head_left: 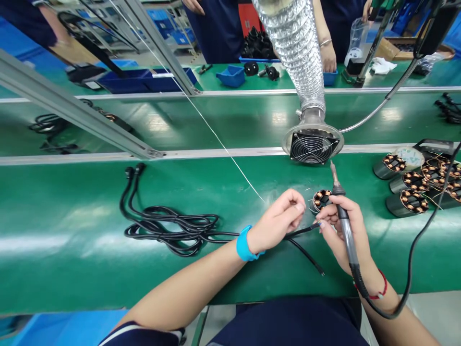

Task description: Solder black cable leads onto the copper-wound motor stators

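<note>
beneath everything we have the broad green worktop (pixel 90 283), and above its far edge hangs a ribbed silver duct (pixel 298 53) that ends in a black fan (pixel 317 148). to our left lie the coiled black cables (pixel 169 235), whose free ends run right, passing below our left wrist. at the far right we see a cluster of metal cylinders with copper windings (pixel 406 202), standing close together. our hands are near each other at the middle right: the right hand (pixel 360 238) grips a soldering iron (pixel 345 228), its tip pointing up toward the fan, and pinches one cable end (pixel 316 225) between thumb and fingers. the left hand (pixel 277 223) is loosely curled over the cables; we cannot tell whether it holds anything. just beyond the right fingertips sits a single wound cylinder (pixel 321 199). the other cable end (pixel 321 273) lies loose, nearer to us. a thin white line (pixel 230 156) slants down toward the left hand.
</note>
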Demonstrator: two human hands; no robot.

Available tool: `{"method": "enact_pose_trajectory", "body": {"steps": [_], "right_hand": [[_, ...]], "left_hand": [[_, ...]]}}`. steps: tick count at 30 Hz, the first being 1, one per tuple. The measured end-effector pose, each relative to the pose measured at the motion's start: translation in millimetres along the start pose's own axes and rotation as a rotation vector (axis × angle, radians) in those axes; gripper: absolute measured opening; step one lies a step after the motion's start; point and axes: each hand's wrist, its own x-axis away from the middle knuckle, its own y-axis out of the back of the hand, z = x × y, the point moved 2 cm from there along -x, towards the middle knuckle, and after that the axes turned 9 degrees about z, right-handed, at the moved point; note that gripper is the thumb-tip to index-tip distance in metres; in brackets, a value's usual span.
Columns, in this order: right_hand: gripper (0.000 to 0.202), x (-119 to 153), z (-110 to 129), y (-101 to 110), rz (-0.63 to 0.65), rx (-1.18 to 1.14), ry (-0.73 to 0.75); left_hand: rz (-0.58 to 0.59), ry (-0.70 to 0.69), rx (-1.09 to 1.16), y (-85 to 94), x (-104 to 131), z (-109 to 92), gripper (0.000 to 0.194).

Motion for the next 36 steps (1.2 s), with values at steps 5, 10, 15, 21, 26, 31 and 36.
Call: {"method": "enact_pose_trajectory", "body": {"steps": [5, 10, 15, 21, 26, 31, 36], "right_hand": [[0.048, -1, 0, -2, -0.013, 0.001, 0.048], [0.043, -1, 7, -3, -0.031, 0.040, 0.106], [0.038, -2, 7, -4, -0.025, 0.023, 0.125], [0.039, -5, 5, -8, -0.100, -0.055, 0.067], [0.038, -11, 1, -16, -0.133, -0.126, 0.014], [0.038, -15, -4, -17, -0.121, -0.078, -0.025], [0.041, -13, -8, 3, -0.165, 0.178, -0.038]], "left_hand": [[0.010, -0.047, -0.088, -10.9, -2, 1, 0.034], [0.021, -0.067, -0.150, -9.9, 0, -3, 0.027], [0.093, -0.106, -0.353, -2.2, 2, -13, 0.023], [0.297, 0.115, -0.067, 1.4, 0, -13, 0.038], [0.143, 0.136, 0.005, 4.2, -5, -13, 0.032], [0.130, 0.100, -0.060, 8.7, -14, -13, 0.022], [-0.112, -0.021, -0.227, 25.2, -32, -4, 0.009]]}}
